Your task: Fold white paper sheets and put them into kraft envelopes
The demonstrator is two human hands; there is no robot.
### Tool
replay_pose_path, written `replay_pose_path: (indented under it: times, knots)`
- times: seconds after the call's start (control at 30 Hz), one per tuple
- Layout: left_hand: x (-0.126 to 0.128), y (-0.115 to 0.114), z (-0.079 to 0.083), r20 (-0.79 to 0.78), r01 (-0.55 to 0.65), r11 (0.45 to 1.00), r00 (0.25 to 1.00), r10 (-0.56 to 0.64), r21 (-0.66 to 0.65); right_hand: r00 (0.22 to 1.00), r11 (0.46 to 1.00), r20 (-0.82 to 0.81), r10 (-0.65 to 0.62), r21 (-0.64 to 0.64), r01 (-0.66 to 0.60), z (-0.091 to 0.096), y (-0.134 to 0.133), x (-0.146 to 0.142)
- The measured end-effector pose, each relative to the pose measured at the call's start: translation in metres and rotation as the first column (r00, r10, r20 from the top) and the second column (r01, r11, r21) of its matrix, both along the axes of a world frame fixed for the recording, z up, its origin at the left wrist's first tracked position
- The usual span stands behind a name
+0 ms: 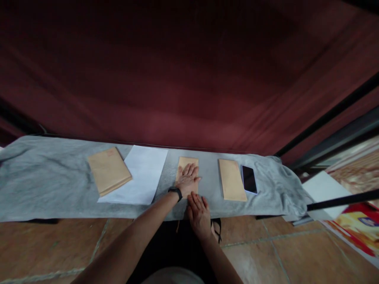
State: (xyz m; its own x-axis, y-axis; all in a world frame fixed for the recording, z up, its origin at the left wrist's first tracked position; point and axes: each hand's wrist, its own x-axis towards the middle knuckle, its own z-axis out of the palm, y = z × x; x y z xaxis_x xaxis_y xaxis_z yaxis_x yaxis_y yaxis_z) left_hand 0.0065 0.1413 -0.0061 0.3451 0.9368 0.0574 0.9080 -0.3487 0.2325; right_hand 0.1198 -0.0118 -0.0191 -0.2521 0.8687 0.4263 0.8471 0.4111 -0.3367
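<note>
A tan paper envelope lies lengthwise in front of me on a grey cloth. My left hand, with a dark band at the wrist, is spread flat over its middle and covers much of it. At the envelope's near end rests my right hand, fingers stretched out and touching the paper's lower edge. Neither hand grips anything. To the right is another tan envelope, apart from both hands. On the left, a stack of tan envelopes overlaps some white paper.
The grey cloth covers a long narrow surface against a dark red panel. A phone lies beside the right envelope. Dark metal bars and a red-and-yellow printed package are at the far right. Below is a tiled floor.
</note>
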Motion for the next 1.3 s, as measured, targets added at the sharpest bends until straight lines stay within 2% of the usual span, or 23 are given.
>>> replay_pose_path:
  times: [0.3,0.5,0.8,1.3]
  knots:
    - [0.003,0.033,0.004,-0.015,-0.055,0.997,0.998,0.055,-0.047,1.0,1.0,0.006,-0.026,-0.013,0.026,0.001,0.0,-0.001]
    - [-0.002,0.03,0.005,0.002,-0.052,0.997,0.999,0.052,-0.051,0.999,1.0,0.026,-0.023,-0.008,0.023,0.001,0.0,-0.001]
    - [-0.022,-0.007,0.004,0.015,0.041,0.997,0.999,-0.041,-0.064,0.999,0.999,0.04,-0.016,0.033,0.015,-0.007,0.0,0.001]
    - [-0.047,-0.09,0.001,-0.034,0.147,0.989,0.988,-0.147,-0.014,0.997,0.998,0.059,-0.057,0.033,0.055,-0.013,0.0,-0.002]
